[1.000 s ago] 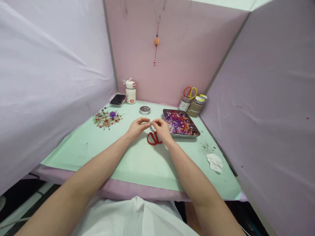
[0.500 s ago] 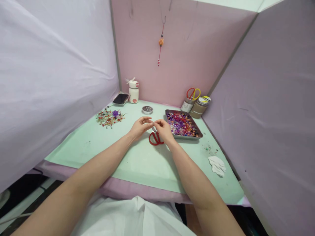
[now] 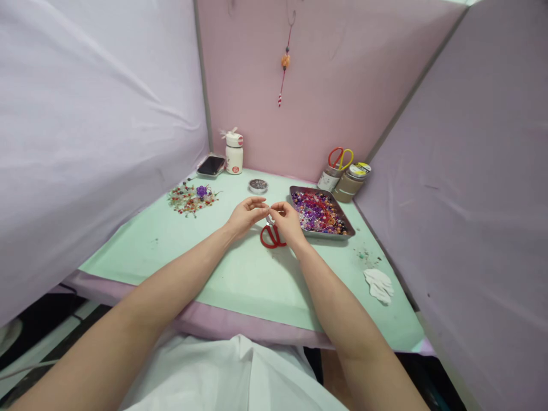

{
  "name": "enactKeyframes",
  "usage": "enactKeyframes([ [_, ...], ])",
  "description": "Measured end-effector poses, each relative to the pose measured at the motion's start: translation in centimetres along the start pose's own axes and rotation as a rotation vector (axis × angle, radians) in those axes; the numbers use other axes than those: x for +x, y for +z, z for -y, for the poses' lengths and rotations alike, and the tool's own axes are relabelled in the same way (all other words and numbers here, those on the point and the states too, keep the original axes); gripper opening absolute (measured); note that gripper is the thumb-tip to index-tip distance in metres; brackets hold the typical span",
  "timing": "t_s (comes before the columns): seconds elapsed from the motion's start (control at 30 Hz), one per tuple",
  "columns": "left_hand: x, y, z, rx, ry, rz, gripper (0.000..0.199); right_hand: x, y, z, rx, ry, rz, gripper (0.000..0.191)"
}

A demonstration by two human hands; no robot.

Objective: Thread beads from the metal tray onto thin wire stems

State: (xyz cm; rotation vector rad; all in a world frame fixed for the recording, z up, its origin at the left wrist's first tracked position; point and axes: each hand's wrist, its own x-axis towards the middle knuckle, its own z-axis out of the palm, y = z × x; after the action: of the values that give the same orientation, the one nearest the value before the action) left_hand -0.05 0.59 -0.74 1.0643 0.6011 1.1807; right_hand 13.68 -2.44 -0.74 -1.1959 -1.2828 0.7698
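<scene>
Pinching a tiny piece (image 3: 268, 209), too small to identify, in left hand (image 3: 247, 215) and right hand (image 3: 288, 220); best steadying both pinches, working clear of the scissors (image 3: 274, 234).

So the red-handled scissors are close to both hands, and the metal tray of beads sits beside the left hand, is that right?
Not quite: the metal tray of beads sits beside the right hand, not the left hand, as the head view shows. The red-handled scissors are indeed close to both hands.
</scene>
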Motion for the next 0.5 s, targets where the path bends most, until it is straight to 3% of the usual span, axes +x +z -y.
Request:
enactKeyframes([
  [0.5,-0.13,0.05,-0.18,-0.038,-0.032,0.008,0.038,-0.12,-0.02,0.37,0.065,0.021,-0.010,0.028],
])
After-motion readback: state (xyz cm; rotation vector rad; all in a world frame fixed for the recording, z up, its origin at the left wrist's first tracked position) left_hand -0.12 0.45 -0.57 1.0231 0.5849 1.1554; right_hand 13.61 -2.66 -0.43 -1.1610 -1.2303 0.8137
